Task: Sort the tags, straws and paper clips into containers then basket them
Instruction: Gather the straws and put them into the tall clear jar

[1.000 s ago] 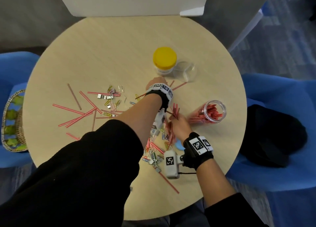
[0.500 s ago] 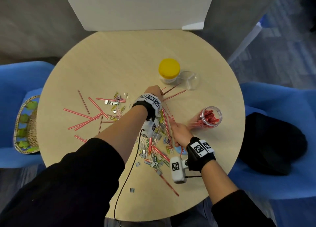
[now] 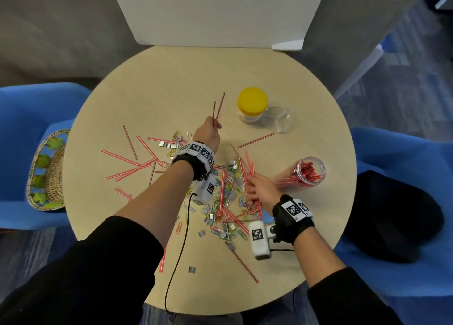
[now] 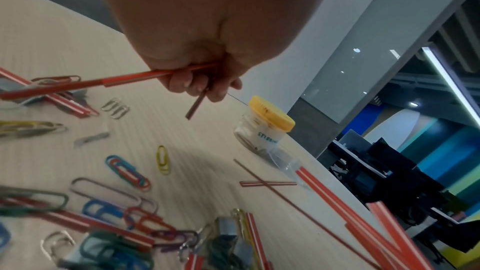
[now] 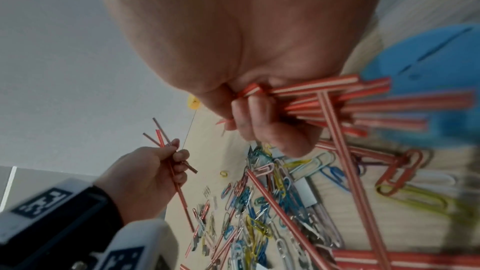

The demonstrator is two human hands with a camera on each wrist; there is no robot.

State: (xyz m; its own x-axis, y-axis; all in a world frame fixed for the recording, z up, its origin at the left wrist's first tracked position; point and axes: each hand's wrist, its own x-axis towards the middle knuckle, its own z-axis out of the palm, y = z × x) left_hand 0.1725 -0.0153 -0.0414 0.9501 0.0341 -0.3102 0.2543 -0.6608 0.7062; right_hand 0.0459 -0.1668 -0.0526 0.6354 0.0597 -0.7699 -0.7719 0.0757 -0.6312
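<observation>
My left hand [image 3: 207, 133] is raised over the table's middle and pinches a few thin red straws [image 3: 219, 108] that point away from me; the same straws [image 4: 145, 75] show in the left wrist view. My right hand [image 3: 257, 190] grips a bundle of red-and-white striped straws [image 5: 337, 100] low over the mixed pile of coloured paper clips [image 3: 228, 190], small metal tags [image 3: 210, 220] and straws. A clear jar [image 3: 304, 173] lying on its side at the right holds red straw pieces. More loose straws [image 3: 137, 164] lie scattered at the left.
A yellow-lidded jar [image 3: 252, 104] stands at the back next to a clear empty cup [image 3: 277, 117]. A woven basket [image 3: 46, 170] sits on the blue chair at the left. A dark bag [image 3: 392, 214] lies on the right chair. A blue lid [image 5: 426, 69] lies under my right hand.
My left hand has lifted off the table and moved left and away, carrying a few thin straws upright. My right hand stays at the pile with its straw bundle.
</observation>
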